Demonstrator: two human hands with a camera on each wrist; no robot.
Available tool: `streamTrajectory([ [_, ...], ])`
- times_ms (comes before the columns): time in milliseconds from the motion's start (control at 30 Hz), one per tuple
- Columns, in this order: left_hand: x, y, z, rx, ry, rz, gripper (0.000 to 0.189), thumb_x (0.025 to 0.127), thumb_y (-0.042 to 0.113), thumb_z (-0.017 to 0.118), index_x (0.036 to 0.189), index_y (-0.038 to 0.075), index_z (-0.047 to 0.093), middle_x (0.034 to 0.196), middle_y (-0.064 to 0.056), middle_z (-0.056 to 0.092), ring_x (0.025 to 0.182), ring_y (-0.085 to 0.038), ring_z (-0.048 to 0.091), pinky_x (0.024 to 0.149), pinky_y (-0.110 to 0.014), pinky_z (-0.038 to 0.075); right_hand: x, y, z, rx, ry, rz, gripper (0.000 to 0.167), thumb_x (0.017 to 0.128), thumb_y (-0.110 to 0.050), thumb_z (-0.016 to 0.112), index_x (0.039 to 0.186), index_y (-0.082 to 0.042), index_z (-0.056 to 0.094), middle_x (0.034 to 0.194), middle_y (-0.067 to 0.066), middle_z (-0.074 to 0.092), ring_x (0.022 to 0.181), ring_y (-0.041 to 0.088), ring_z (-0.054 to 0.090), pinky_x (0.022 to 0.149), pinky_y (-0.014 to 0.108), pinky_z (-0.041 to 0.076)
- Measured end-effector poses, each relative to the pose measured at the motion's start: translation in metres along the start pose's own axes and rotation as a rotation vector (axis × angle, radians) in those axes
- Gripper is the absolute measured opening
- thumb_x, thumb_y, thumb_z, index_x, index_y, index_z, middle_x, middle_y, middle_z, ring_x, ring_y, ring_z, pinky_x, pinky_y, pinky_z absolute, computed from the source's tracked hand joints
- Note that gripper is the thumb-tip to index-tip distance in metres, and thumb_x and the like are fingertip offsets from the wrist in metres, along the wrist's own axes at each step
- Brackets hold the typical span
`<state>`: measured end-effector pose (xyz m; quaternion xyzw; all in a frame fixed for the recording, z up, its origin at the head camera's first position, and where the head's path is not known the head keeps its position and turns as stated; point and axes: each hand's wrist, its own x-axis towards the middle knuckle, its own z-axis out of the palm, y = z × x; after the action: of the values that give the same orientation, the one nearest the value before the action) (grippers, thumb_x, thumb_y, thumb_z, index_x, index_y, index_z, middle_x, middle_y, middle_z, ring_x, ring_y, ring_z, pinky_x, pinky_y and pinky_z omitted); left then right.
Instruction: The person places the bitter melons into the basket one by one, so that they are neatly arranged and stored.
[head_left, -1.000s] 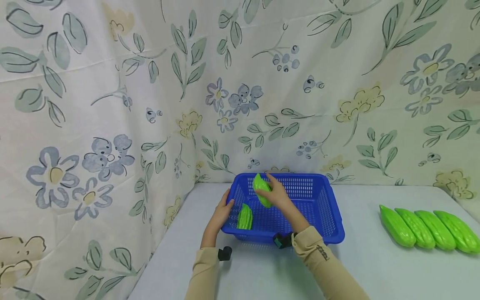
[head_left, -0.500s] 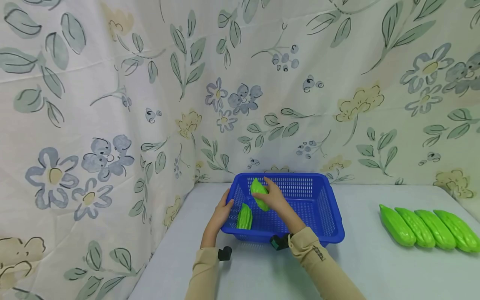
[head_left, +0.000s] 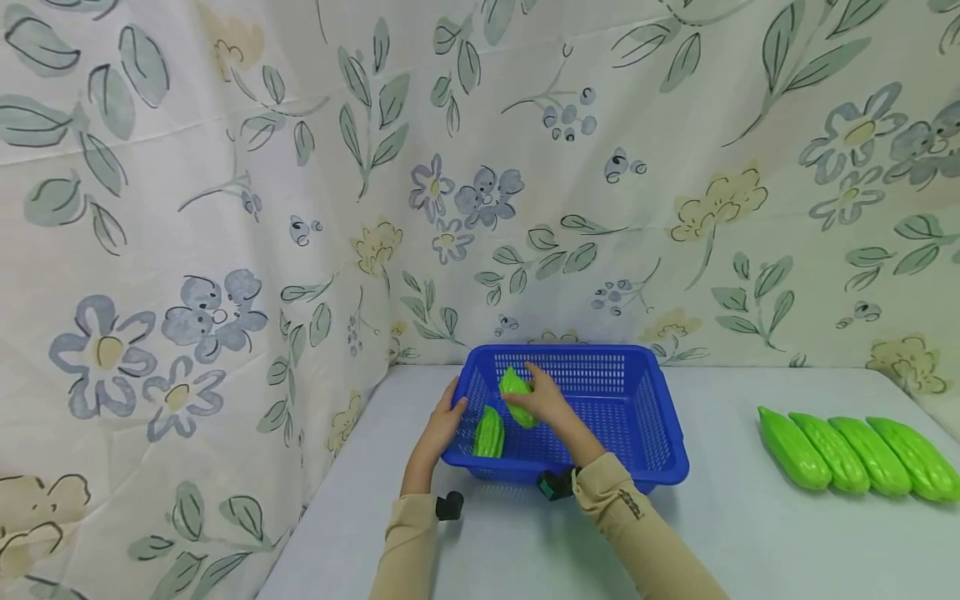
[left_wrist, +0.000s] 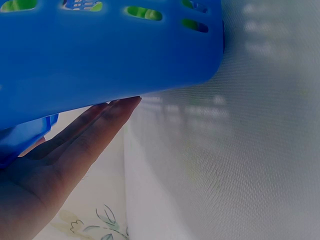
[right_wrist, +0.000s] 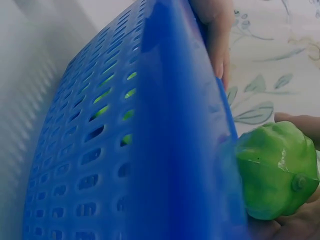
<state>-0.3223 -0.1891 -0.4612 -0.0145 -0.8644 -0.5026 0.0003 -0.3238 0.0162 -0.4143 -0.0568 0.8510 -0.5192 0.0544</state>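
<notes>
A blue perforated plastic basket (head_left: 637, 417) stands on the table. At its left side, my left hand (head_left: 441, 425) holds the rim, thumb over the edge and fingers (left_wrist: 95, 135) along the outer wall. My right hand (head_left: 547, 402) grips a bright green, ridged bitter melon (head_left: 514, 386) above the left part of the basket floor. Its stem end faces the right wrist camera, where the bitter melon (right_wrist: 277, 172) shows beyond the blue rim. Another bitter melon (head_left: 490, 433) lies in the basket's near left corner, and bits of green show through the wall slots.
Several bitter melons (head_left: 847, 458) lie side by side on the white table (head_left: 720, 533), right of the basket. A floral cloth (head_left: 570, 275) hangs behind and to the left. Small black devices (head_left: 450, 506) sit at both wrists.
My right hand has lowered the bitter melon toward the basket floor and shifted slightly left. The left hand has kept its place at the rim.
</notes>
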Motion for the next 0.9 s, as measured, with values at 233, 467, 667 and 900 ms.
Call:
streamTrajectory([
  [233,0.000,-0.001,0.001,-0.002,-0.001,-0.007,0.057,0.105,0.027,0.038,0.157,0.012,0.018,0.160,-0.022,0.024,0.147,-0.048,0.021,0.114,-0.068,0.021,-0.002,0.000,0.005,-0.038,-0.014,0.032,0.083,0.089,-0.024,0.070,0.152,0.003,0.024,0.145,0.032,0.043,0.131,0.046,0.047,0.106,0.056,0.044],
  [467,0.000,-0.001,0.001,-0.008,-0.006,-0.007,0.057,0.105,0.027,0.037,0.157,0.012,0.018,0.160,-0.022,0.023,0.147,-0.048,0.021,0.114,-0.069,0.021,0.000,0.003,0.008,-0.081,-0.035,0.050,0.081,0.089,-0.025,0.070,0.150,0.006,0.027,0.148,0.032,0.039,0.134,0.048,0.044,0.110,0.058,0.038],
  [667,-0.001,0.001,0.000,-0.017,-0.005,-0.006,0.057,0.105,0.027,0.037,0.157,0.013,0.019,0.161,-0.021,0.023,0.147,-0.047,0.020,0.114,-0.069,0.020,0.002,0.004,0.009,-0.092,-0.064,0.057,0.081,0.089,-0.024,0.069,0.150,0.008,0.026,0.150,0.032,0.036,0.136,0.048,0.041,0.112,0.058,0.036],
  [900,-0.001,-0.001,0.000,-0.017,-0.011,-0.007,0.057,0.105,0.027,0.038,0.157,0.012,0.019,0.161,-0.021,0.023,0.148,-0.047,0.019,0.115,-0.068,0.020,0.002,0.005,0.011,-0.120,-0.089,0.085,0.081,0.089,-0.023,0.069,0.149,0.009,0.025,0.153,0.032,0.032,0.141,0.048,0.033,0.115,0.058,0.031],
])
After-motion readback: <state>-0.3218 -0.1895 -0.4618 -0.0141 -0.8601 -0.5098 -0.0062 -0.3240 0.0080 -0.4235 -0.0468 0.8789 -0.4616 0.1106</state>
